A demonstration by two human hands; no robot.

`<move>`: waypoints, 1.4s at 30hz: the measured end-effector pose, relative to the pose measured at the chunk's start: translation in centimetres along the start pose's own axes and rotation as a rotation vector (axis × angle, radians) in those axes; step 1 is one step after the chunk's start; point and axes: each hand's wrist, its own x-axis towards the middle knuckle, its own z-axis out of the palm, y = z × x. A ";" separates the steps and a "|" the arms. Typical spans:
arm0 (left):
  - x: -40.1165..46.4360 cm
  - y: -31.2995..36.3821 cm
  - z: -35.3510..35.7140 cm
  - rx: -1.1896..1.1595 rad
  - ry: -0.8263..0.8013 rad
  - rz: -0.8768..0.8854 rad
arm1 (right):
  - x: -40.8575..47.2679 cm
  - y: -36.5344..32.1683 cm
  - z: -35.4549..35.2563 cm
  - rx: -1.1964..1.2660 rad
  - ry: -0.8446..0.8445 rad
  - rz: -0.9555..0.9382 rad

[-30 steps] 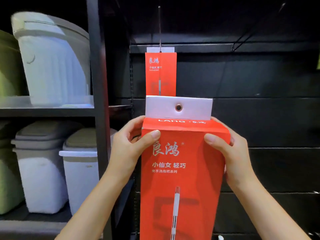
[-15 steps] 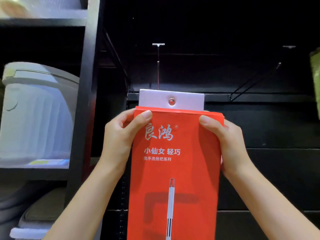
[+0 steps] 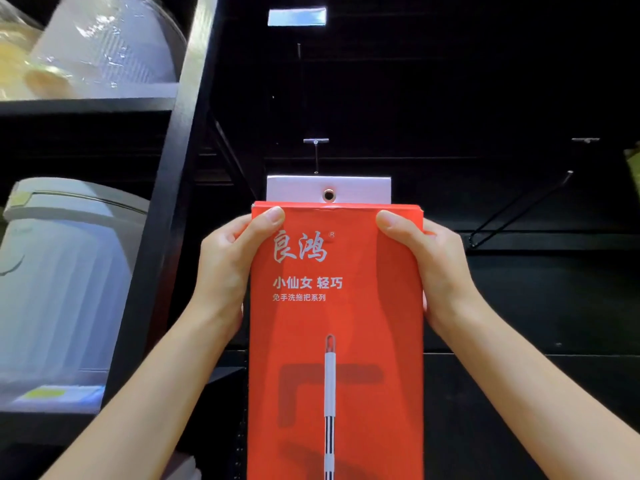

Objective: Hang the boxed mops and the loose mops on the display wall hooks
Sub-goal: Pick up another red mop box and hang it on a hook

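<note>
Red box (image 3: 336, 341) held upright at centre, between both hands, in front of the black wall (image 3: 519, 306). Left hand (image 3: 228, 268) clamped on the left edge near the top, thumb across the front face, fingers wrapped behind. Right hand (image 3: 433, 268) gripping the right edge the same way, thumb at the top corner. White tab (image 3: 294, 190) sticking up from the top of the box, with a metal-ringed hole (image 3: 329, 195) at its middle. Hook (image 3: 316, 155) at 12 o'clock from the hole, just above the tab, its tip apart from the hole (box not yet hung). Second hook (image 3: 519, 209) at 2 o'clock from the box, bare, jutting from the wall. Small pale tag (image 3: 296, 17) high at 12 o'clock. Black post (image 3: 166, 237) at 9 o'clock from the box, with shelves beyond it: white bin (image 3: 62, 289) at 9 o'clock, wrapped white tub (image 3: 104, 50) at 10 o'clock on the shelf above.
</note>
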 end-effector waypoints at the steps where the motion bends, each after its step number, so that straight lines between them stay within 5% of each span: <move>1: 0.3 0.0 -0.2 0.000 0.001 0.006 | 0.3 0.0 0.1 0.002 -0.001 -0.005; 42: 9.7 -3.2 -0.5 -0.112 0.027 0.086 | 9.3 4.6 2.1 0.061 0.000 -0.127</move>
